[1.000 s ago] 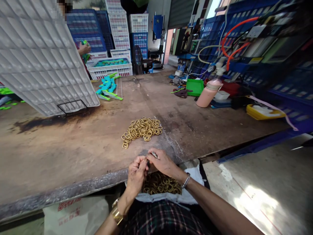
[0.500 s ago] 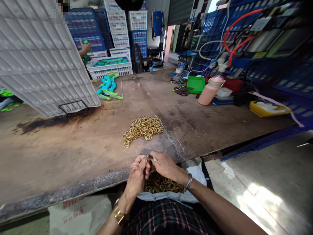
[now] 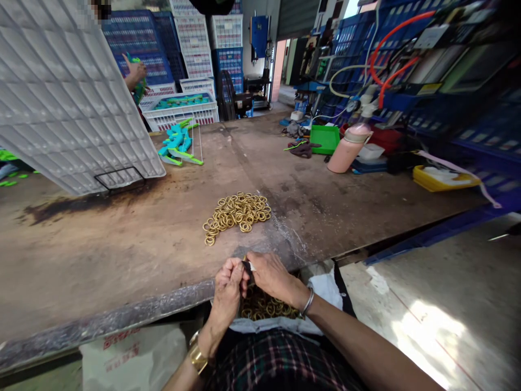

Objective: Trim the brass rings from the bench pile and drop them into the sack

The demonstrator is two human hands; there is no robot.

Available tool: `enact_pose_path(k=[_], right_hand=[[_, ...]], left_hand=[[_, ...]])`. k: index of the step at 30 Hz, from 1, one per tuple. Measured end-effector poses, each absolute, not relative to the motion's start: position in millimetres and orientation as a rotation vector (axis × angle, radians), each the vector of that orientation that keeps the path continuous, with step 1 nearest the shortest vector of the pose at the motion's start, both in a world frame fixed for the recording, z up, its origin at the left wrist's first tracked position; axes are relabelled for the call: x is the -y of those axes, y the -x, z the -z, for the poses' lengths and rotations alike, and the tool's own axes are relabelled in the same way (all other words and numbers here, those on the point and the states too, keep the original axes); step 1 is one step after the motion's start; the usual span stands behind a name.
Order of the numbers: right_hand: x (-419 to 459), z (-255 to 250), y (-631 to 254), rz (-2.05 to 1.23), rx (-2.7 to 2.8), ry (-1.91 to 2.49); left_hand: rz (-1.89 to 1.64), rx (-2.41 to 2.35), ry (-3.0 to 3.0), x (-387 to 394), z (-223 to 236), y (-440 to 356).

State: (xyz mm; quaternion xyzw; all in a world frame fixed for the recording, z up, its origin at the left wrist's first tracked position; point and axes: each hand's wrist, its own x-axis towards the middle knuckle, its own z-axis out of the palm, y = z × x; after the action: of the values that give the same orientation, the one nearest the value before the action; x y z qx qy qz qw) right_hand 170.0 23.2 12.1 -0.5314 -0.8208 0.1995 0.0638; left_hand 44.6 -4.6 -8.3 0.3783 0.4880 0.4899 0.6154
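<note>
My left hand (image 3: pixel 228 283) is closed in a pinch at the table's front edge, and a bit of a brass-coloured ring (image 3: pixel 245 258) shows at its fingertips. Touching it from the right, my right hand (image 3: pixel 272 276) is closed round a small black-and-white tool (image 3: pixel 248 266); its kind is mostly hidden by the fingers. Under both hands, an open white sack (image 3: pixel 325 290) at my lap holds many brass-coloured rings (image 3: pixel 266 307). A loose heap of the same rings (image 3: pixel 238 210) lies on the table just beyond my hands.
On the wooden table (image 3: pixel 122 244) a ribbed white panel (image 3: pixel 77 98) leans at left, beside a blue-green toy bow (image 3: pixel 179 144). A pink bottle (image 3: pixel 349 152), green tray (image 3: pixel 325 139) and yellow tray (image 3: pixel 443 179) stand right. Another person's hand (image 3: pixel 135 71) shows behind the panel.
The small tool has turned between my fingers, and its black part now lies across my left fingertips. Behind the panel, the other person's hand has moved up and left.
</note>
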Motion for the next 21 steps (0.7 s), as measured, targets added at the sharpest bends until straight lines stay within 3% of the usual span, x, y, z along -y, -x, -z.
enact_pose_path(k=[9, 21], right_hand=[[-55.3, -8.5, -168.1, -0.388, 2.355, 1.924], [-88.8, 5.3, -158.4, -0.229, 2.329, 1.892]], left_hand=[[-1.122, -0.883, -0.647, 14.4, -7.1, -43.4], [-1.118, -0.8, -0.343, 7.3, -8.3, -28.8]])
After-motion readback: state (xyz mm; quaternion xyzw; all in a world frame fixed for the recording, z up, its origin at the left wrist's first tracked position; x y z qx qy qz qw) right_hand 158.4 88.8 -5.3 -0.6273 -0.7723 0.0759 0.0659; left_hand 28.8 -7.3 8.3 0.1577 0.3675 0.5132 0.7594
